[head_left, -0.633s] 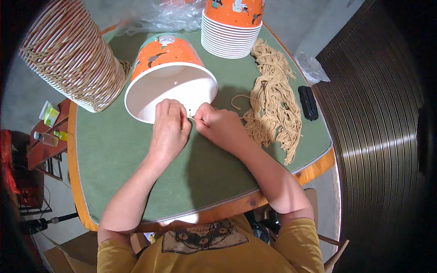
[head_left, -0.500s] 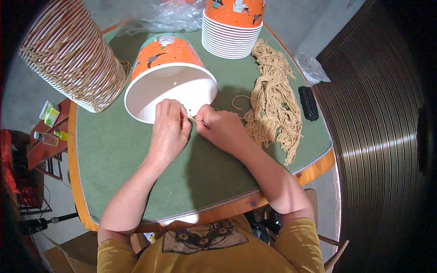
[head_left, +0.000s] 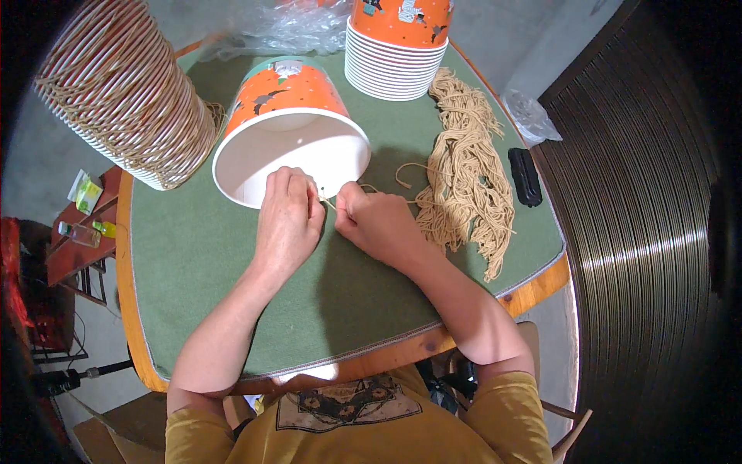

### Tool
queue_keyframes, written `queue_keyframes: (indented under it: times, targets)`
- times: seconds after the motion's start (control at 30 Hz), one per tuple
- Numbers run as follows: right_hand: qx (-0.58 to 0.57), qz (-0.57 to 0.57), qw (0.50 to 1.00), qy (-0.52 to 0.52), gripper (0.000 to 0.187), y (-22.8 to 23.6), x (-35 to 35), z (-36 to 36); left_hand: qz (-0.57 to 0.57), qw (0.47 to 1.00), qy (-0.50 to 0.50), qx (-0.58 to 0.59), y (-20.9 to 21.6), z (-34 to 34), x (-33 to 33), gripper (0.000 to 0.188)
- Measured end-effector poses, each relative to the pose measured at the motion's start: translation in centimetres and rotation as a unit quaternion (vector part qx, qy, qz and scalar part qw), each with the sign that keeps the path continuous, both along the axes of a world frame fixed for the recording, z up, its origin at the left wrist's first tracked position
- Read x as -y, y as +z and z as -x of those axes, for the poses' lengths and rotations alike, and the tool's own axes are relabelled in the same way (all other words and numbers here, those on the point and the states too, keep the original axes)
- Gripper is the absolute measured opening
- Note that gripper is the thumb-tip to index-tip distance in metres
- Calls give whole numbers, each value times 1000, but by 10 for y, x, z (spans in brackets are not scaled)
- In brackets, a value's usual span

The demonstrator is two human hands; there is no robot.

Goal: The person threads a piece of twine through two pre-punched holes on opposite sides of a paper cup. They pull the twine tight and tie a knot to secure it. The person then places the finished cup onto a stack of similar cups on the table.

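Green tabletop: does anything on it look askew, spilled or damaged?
Nothing looks spilled or damaged. One orange tub lies tipped on its side, unlike the stacked tubs at back right, but with the left hand and right hand holding string near its rim, that seems deliberate. A loose strand curls untidily from the string heap.

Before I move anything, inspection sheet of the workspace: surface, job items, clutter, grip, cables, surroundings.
Surface: green cloth on a wood-edged table.
Job's things: orange bucket on its side, mouth toward the person; string at its rim; beige yarn bundle; bucket stack at back; cord-draped stack at left.
Clutter: clear plastic at back; black object at right, kind unclear.
Grip: left hand at the rim, hold hidden; right hand pinches the string.
Cables: thin dark line far left, possibly a cable.
Surroundings: dark ribbed panel right; reddish bench with bottles left.
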State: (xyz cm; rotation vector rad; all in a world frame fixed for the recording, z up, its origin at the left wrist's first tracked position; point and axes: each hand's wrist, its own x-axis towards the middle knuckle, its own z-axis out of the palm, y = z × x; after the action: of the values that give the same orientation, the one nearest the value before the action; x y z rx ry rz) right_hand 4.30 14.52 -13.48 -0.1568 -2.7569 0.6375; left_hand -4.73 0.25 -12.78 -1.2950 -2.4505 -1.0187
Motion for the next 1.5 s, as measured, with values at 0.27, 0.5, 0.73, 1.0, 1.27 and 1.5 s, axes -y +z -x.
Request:
queue_keyframes:
  times: [0.27,0.5,0.73,1.0,1.27,1.5]
  targets:
    - [-29,19,999,2,13,-1,0,-1,-21,1000,-13,7,-3,7,0,12]
    - [-4,7,1000,-9,14,1,3,0,-4,1000,14,1,-3,3,-2,13]
    - [-31,81,996,-13,13,1,3,-2,-13,1000,-22,-9,-3,7,2,32]
    - [-48,302,952,-12,11,9,2,-4,48,986,4,-160,3,5,6,46]
    - [-130,334,932,-47,14,70,11,-15,14,971,23,-238,69,-4,21,25]
    - [-161,278,946,31,13,96,0,-8,-11,992,-25,-124,102,-9,30,16]
